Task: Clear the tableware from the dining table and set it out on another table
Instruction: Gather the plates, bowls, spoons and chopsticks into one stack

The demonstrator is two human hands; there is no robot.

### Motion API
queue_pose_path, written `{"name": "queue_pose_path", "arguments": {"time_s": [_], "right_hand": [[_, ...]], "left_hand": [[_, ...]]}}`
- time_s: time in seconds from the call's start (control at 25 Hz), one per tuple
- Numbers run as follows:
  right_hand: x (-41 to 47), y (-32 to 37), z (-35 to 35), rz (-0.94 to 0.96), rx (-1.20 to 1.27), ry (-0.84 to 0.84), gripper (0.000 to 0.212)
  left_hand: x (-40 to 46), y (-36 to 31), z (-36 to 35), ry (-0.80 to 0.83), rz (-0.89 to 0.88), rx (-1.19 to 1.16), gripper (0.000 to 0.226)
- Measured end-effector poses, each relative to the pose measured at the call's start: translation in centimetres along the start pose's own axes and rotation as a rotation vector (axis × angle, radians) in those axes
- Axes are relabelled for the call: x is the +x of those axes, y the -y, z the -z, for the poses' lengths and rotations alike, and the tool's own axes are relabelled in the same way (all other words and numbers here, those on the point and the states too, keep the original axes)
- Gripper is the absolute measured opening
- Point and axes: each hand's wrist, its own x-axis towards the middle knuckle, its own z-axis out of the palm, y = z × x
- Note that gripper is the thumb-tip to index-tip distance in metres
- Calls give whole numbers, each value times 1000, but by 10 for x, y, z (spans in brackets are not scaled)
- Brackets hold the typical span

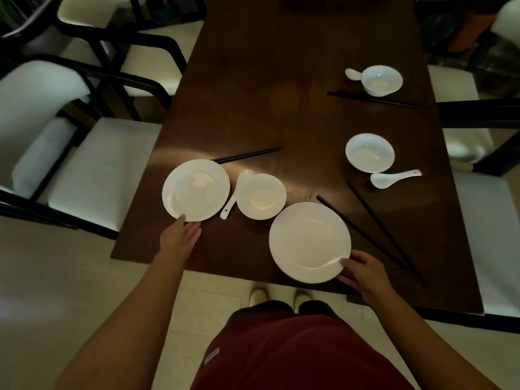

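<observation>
Two white plates lie on the dark wooden dining table. My left hand grips the near rim of the left plate, thumb on top. My right hand pinches the near right rim of the right plate, which looks tilted up off the table. Between the plates stands a white bowl with a white spoon leaning at its left. Black chopsticks lie behind the left plate.
On the right are a bowl, a spoon and long black chopsticks. Farther back sit another bowl, spoon and chopsticks. White-cushioned chairs flank both sides of the table.
</observation>
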Motion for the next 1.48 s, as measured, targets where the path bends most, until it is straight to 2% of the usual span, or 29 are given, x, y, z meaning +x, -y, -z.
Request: {"name": "queue_pose_path", "arguments": {"time_s": [0.16,0.36,0.48,0.56,0.6,0.72,0.8,0.88,1.12,1.24,1.36,1.48], "right_hand": [[3,0,1,-3,-11,3,25],[4,-2,2,-3,14,3,26],[3,-1,3,-2,32,22,27],[3,-1,4,0,51,32,26],[3,-2,4,0,60,35,26],[4,-3,5,-2,75,46,26],[5,-4,6,-5,83,56,27],[6,-5,7,-11,91,67,28],[4,-2,10,-2,75,127,34],[3,1,11,-22,76,155,24],[2,3,13,-84,141,171,27],[1,1,13,-63,135,172,26]], "left_hand": [[13,-8,-8,-74,11,18,39],[22,-11,-7,-60,-3,-45,40],[16,-18,-6,-43,-107,57,38],[8,-21,-2,-41,-181,190,23],[2,-23,2,-27,-205,202,15],[-20,-37,20,23,-329,176,16],[-37,-45,33,14,-342,85,16],[-58,-44,40,51,-345,124,15],[-108,41,-3,257,-241,435,19],[-115,85,-25,347,-194,542,20],[-112,109,-32,364,-150,610,17],[-108,119,-40,326,-104,575,17]]}}
